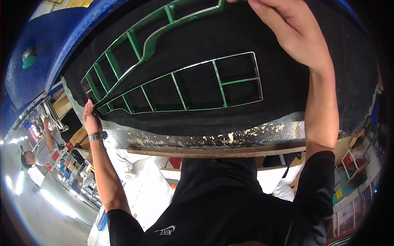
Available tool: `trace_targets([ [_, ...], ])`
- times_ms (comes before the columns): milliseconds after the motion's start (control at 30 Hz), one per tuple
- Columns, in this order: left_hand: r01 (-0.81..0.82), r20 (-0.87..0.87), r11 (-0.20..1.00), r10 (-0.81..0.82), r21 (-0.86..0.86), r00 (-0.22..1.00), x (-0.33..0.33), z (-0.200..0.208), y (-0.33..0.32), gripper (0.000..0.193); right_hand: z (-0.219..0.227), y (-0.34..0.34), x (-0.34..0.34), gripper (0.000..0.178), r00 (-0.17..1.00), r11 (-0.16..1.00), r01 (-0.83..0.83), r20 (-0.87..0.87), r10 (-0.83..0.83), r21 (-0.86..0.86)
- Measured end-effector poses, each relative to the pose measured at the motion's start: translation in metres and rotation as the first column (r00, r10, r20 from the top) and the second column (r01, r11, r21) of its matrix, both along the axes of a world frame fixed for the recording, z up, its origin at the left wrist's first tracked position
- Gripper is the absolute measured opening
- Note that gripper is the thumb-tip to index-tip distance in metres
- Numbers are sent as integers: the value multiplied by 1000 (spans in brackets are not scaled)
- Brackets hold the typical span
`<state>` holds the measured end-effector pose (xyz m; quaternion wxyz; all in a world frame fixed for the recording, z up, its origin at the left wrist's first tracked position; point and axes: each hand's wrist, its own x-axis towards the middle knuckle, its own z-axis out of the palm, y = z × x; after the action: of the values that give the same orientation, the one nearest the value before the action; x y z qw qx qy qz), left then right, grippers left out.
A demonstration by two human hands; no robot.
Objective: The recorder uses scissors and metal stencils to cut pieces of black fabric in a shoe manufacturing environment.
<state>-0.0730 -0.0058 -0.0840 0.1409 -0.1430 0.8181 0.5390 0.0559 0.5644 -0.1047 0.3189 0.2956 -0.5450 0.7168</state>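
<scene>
On the big black mat (287, 78) we see a green metal cutting frame (172, 82) lying flat, shaped like long pointed leaves with cross bars; our left hand (91, 119) rests at the frame's pointed left tip by the mat's edge, fingers bent, and we cannot tell if it grips anything; our right hand (293, 30) reaches to the frame's top end, fingers curled down onto it; below the mat runs a worn, chipped table edge (213, 141); far left, another person (39, 151) works at a bench.
</scene>
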Motion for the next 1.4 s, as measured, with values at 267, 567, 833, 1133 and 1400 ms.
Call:
trace_targets([
  [267,23,20,1000,-24,11,1000,3,3,0,21,30,11,68,34,765,737,-52,501,-404,673],
  [567,39,18,997,-38,-61,999,-1,1,-7,29,27,2,83,35,702,570,-92,459,-544,817],
  [833,-64,-114,994,53,-93,992,39,3,0,40,36,-19,158,73,615,549,-56,462,-639,834],
  [1133,266,-225,838,-408,-476,885,72,-23,-6,47,18,-58,179,70,588,377,40,283,-757,925],
  [1400,312,-218,823,-453,-475,864,64,-20,-1,49,14,-58,189,72,566,398,36,309,-764,917],
])
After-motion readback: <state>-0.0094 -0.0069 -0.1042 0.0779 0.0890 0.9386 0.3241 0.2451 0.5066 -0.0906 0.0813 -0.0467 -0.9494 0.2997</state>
